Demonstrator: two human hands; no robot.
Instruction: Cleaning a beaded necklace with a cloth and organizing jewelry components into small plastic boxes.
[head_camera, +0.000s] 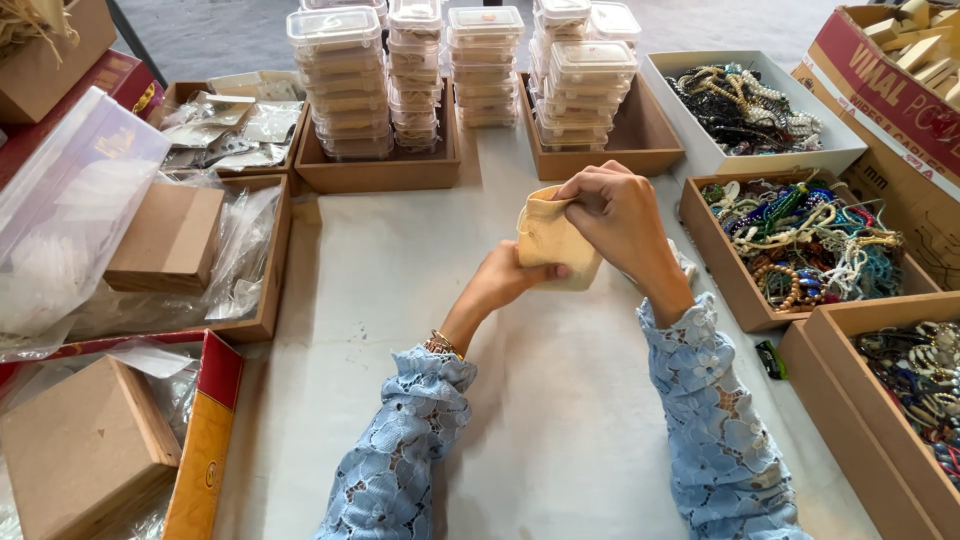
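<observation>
Fingers (590, 200) of the right hand (620, 225) are pinching the top edge of a small beige cloth pouch (550, 240), while the left hand (505, 280) is gripping its lower side from beneath. Pouch is being held just above the white desk (400, 290), between brown trays of beaded bracelets (800, 240) and stacked clear plastic boxes (350, 80).

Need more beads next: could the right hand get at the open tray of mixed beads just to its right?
Probably yes: the tray of beads lies open beside the right hand, though that hand now grips the cloth pouch.
</observation>
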